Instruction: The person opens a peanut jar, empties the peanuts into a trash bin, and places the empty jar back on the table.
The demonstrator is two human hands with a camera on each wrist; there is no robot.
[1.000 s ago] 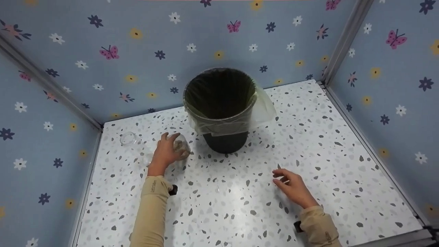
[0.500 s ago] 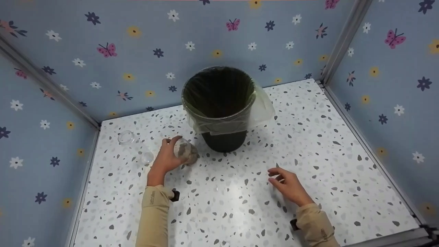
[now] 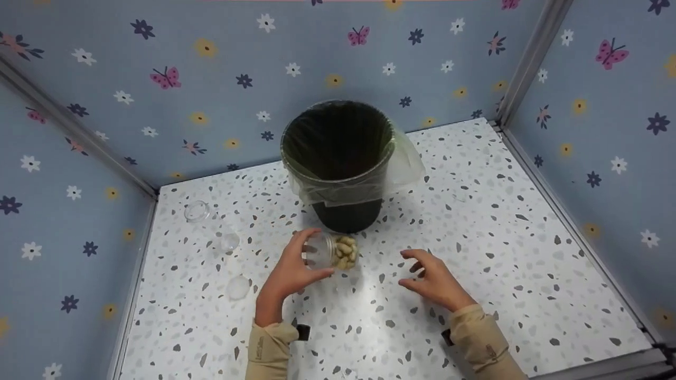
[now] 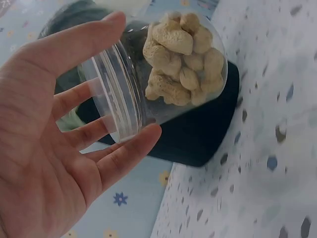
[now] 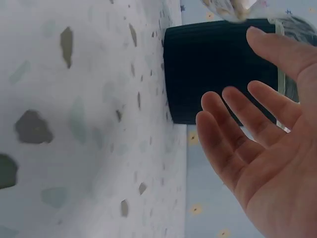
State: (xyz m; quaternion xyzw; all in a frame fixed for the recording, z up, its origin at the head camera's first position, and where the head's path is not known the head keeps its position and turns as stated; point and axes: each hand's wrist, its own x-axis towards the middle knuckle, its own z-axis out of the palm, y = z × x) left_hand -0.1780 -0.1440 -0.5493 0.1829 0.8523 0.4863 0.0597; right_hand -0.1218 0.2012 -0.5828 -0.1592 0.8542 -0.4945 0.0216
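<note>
My left hand (image 3: 296, 266) grips a clear jar (image 3: 346, 252) of unshelled peanuts by its clear, ringed lid end. In the head view the jar is tilted, with the lid end to the left and the peanuts gathered at the right. Thumb and fingers (image 4: 131, 148) curl round that end in the left wrist view, and the jar body (image 4: 185, 64) sticks out beyond them. To the right of the jar, my right hand (image 3: 430, 279) hovers with loosely bent, parted fingers and holds nothing. Part of the jar (image 5: 233, 7) shows above its thumb in the right wrist view.
A dark bin (image 3: 348, 216) with a pale liner (image 3: 406, 163) stands just behind the jar, near the back wall. Three clear round things, a ring-like one (image 3: 197, 211), a small one (image 3: 230, 241) and a flat one (image 3: 237, 287), lie at left. Flowered panels (image 3: 211, 95) enclose the speckled tabletop.
My left hand has brought the jar rightward and nearer to me, tipping its lid end to the left. My right hand has shifted slightly left. The flat clear round thing is now uncovered.
</note>
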